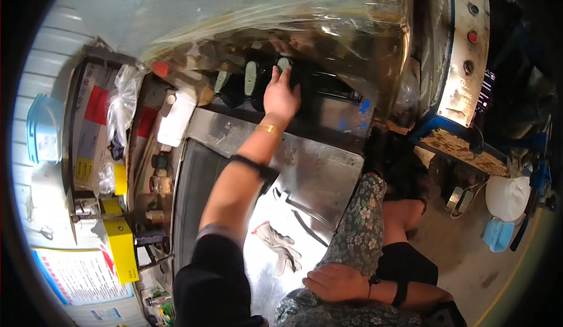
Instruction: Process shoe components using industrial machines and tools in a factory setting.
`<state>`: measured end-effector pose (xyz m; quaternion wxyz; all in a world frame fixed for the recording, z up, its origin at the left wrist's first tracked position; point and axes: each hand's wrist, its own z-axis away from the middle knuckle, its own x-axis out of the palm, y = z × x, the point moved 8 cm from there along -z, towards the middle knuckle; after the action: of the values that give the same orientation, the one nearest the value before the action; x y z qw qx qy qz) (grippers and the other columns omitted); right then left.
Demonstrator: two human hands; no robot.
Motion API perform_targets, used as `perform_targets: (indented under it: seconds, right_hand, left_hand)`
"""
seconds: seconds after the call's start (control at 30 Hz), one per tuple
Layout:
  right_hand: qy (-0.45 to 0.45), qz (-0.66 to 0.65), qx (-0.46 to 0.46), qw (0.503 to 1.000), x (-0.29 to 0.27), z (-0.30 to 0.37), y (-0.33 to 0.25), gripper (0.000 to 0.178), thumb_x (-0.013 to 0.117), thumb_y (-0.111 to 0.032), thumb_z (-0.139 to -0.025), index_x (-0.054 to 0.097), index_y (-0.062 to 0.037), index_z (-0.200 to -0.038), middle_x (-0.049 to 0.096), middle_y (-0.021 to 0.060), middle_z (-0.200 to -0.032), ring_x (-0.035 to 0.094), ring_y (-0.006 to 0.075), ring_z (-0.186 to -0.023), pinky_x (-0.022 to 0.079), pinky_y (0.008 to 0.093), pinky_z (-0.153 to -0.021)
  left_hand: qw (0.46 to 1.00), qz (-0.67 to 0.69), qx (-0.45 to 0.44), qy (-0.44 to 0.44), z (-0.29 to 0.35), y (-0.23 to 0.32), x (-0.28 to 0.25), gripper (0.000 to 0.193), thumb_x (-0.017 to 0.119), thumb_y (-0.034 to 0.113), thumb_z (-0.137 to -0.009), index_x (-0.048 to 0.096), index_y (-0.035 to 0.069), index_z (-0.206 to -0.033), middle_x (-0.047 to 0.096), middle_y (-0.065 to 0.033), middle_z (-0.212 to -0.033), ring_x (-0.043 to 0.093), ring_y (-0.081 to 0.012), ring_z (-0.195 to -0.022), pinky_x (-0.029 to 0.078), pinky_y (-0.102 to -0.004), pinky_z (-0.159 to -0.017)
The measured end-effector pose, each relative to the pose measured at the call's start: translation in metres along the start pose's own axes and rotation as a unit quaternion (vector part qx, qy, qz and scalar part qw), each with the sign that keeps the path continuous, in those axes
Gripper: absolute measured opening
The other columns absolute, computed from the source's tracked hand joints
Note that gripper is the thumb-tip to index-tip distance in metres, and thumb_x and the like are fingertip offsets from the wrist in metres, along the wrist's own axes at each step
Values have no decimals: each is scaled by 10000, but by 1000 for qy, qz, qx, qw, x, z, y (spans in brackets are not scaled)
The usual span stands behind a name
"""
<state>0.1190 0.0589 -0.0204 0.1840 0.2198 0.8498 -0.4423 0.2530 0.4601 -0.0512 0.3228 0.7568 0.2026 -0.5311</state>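
Overhead, the left hand [281, 95] reached forward with its fingers [282, 74] pressed together and curled over a dark part [293, 76], the rightmost in a row of dark parts [249, 84] with pale green faces, set at the far edge of the steel table [316, 169] beneath a clear plastic sheet [281, 16]. Whether the part was gripped or only touched could not be told. The right hand [334, 281] rested on the knee, over a floral garment [358, 233], fingers loosely curled and holding nothing. By judgement, the step in hand was the handling of that row of parts; the next move would call for a firm hold and clearance under the sheet. A white glove [280, 245] lay on the table near the person. To the left stood yellow boxes [120, 245], a white bottle [174, 119] and cartons; to the right, a control panel [466, 46] with round buttons, above a stained concrete floor [457, 256].
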Motion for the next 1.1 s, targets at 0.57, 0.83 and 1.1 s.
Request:
perform_targets:
  seconds: [0.57,0.83,1.1]
  right_hand:
    - [26,97,-20,995,-4,-10,-19,130,662,-64,-745,709,-95,-862,690,30,-861,644,215,-757,516,346,-709]
    - [48,136,5,989,5,3,-24,152,674,-87,-715,701,-131,-858,690,9,-858,659,211,-804,520,356,-724]
    - [78,134,-4,988,6,26,-26,149,668,-115,-757,691,-130,-904,684,-1,-908,652,196,-891,514,341,-811]
  left_hand:
    - [934,-216,-261,108,490,-136,-196,747,827,287,-675,539,17,-1309,538,-288,-1287,465,-482,-1255,338,-567,-1096]
    - [529,511,-581,350,682,-264,-169,684,804,487,-783,617,-31,-1190,647,-214,-1161,655,-275,-994,565,-379,-726]
    - [578,363,-662,308,612,-354,-135,780,688,362,-775,385,59,-1426,547,-178,-1349,587,-346,-1163,500,-477,-968]
